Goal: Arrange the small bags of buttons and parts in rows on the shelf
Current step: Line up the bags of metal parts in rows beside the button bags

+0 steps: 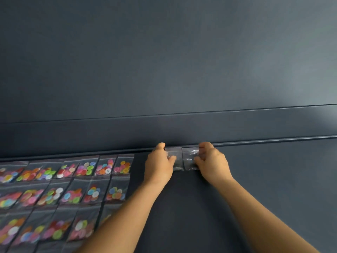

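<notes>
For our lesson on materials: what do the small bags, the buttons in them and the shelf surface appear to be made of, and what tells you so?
Small bags: thin clear plastic film, glossy; glare and wrinkles show, contents visible through it.
Buttons: probably moulded plastic, bright solid colours, smooth; one white one shows holes.
Shelf surface: dark blue-grey, matt and even; painted board or laminate, cannot tell which.

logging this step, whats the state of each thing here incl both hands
left hand: fingers closed on the left clear bag
right hand: fingers closed on the right clear bag
two clear bags: side by side at the back edge, contents too blurred to tell
button bags: sealed, flat, in rows at left
shelf: bare on the right
</notes>
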